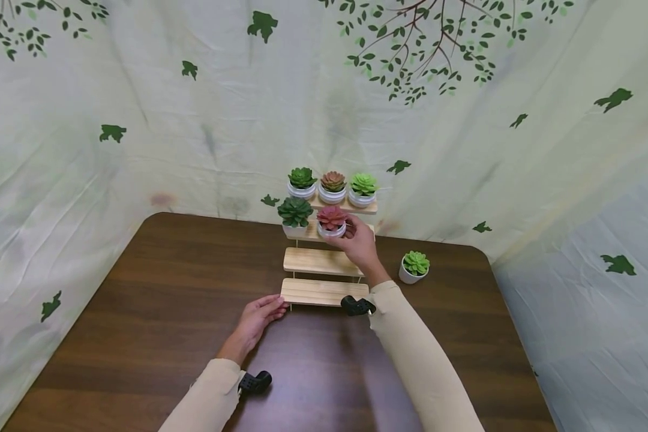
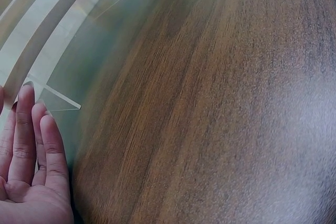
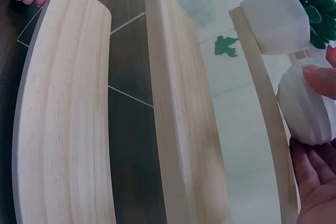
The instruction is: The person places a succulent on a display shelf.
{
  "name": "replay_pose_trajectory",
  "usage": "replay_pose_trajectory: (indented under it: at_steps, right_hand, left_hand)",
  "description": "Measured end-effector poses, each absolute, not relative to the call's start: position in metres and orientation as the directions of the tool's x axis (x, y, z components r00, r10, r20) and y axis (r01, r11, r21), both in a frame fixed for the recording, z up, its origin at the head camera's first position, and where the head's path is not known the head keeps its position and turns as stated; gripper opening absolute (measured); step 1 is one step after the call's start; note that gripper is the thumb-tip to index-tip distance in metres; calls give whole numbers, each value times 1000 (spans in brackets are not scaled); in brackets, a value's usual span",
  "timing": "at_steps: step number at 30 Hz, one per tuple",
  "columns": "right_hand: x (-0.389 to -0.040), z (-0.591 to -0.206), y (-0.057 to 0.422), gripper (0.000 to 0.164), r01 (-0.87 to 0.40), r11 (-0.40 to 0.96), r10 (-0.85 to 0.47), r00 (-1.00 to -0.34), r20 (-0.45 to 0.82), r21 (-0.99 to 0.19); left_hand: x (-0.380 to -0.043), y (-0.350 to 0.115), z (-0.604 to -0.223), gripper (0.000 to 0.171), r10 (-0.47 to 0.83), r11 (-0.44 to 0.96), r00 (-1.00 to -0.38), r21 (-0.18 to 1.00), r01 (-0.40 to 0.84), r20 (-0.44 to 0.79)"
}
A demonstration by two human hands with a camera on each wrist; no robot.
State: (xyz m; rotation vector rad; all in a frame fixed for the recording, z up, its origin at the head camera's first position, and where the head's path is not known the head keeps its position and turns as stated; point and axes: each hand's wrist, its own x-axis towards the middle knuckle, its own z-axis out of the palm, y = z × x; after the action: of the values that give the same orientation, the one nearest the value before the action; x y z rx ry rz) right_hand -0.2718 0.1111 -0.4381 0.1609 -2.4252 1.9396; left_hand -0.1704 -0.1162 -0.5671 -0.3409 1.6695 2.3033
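Observation:
My right hand (image 1: 359, 242) grips the white pot of a pinkish-red succulent (image 1: 332, 218) at the second tier from the top of a wooden stepped stand (image 1: 317, 261). In the right wrist view, a thumb and fingers hold the ribbed white pot (image 3: 307, 103) against that shelf's edge; whether it bears weight there I cannot tell. A dark green succulent (image 1: 294, 213) stands left of it. My left hand (image 1: 256, 322) holds the left end of the lowest shelf (image 3: 68, 103), a digit on top of its corner. Its other fingers (image 2: 23, 135) extend beside the board.
Along the top tier stand a green succulent (image 1: 302, 180), a brownish one (image 1: 332, 184) and a light green one (image 1: 363, 187). Another light green succulent (image 1: 414, 267) is on the brown table (image 1: 194, 282), right of the stand. A leaf-patterned curtain (image 1: 302, 102) hangs behind.

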Motion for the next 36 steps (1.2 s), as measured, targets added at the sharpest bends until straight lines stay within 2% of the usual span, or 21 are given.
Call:
replay_pose_trajectory:
  at_steps: [4,11,20,30,36]
  right_hand:
    - [-274,-438,110,60,-124,236,-74,-991,109,-964]
    - [-276,-436,106,61,-76,280,-46,-997,66,-957]
    - [-276,-435,100,55,-88,303,-4,-996,91,-949]
    - [-269,-439,114,68,-46,212,23,-998,52,-976]
    - [-261,-440,137,64,-39,143,49,-998,47,-989]
  left_hand:
    - [-170,-115,-566,27,85,-292,-935,889,-353,-344]
    - [-169,-116,-564,28,92,-292,-930,884,-366,-355]
    - [-170,-115,-567,26,74,-297,-938,890,-346,-339]
    - [-170,-115,-567,20,82,-300,-935,886,-353,-344]
    - [-171,-116,-567,20,87,-306,-937,886,-348,-338]
